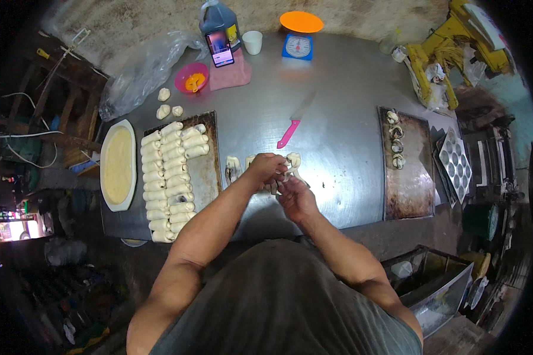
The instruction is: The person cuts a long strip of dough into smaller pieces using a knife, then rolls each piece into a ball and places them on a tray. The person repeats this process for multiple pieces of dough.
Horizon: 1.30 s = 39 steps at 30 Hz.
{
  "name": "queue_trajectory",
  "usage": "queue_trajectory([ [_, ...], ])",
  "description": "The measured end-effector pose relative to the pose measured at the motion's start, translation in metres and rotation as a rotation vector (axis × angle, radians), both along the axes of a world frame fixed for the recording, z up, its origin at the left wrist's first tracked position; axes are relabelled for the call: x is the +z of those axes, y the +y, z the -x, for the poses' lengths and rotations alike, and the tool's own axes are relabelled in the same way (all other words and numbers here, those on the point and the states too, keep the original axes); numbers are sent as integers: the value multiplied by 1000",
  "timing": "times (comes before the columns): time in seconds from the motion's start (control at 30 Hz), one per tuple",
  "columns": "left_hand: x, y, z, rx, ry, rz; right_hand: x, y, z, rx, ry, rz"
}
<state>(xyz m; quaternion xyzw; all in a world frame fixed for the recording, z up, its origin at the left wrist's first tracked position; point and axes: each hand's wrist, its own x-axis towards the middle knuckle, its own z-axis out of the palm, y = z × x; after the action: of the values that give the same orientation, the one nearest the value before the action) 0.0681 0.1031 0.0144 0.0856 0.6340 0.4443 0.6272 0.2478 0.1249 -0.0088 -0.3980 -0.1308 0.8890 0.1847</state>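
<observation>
Both my hands meet over the steel table (337, 120). My left hand (268, 171) and my right hand (297, 199) hold a strip of filled dough (285, 177) between their fingers; its exact shape is partly hidden. Another cut dough piece (294, 160) lies just beyond my fingers, and a split piece with dark filling (232, 168) rests to the left of my left hand. Above the hands is a knife with a pink handle (288, 134). Rows of rolled dough (176, 171) cover much of the left baking tray (208, 177). Several twisted dough pieces (396, 132) line the right baking tray (408, 186).
An oval dish (133, 164) stands at far left, with loose dough balls (163, 112) behind the left tray. Along the back are a pink bowl (192, 71), a propped phone (220, 49), a large jug (220, 20), a white cup (252, 43) and a blue scale (298, 47). A muffin tin (455, 159) leans at right.
</observation>
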Motion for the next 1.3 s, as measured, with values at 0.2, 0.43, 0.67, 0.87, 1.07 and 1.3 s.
queue_trajectory([
  [0.2,-12,-6,-44,19,-38,-13,-16,-7,-20,188,-133,-58],
  [0.43,-21,-27,-54,-65,56,-78,-15,4,-75,448,-1052,-1602],
  [0.67,-11,-35,-89,89,74,21,-27,42,-61,527,-1019,-1628],
  [0.87,-63,-21,-128,108,97,1,-30,93,-62,298,-563,-523],
  [1.07,-59,-12,-148,-73,320,2,-30,74,-62,324,-296,-157],
  [1.3,-5,-55,-111,-416,1275,-65,-38,34,-68,348,-441,-321],
])
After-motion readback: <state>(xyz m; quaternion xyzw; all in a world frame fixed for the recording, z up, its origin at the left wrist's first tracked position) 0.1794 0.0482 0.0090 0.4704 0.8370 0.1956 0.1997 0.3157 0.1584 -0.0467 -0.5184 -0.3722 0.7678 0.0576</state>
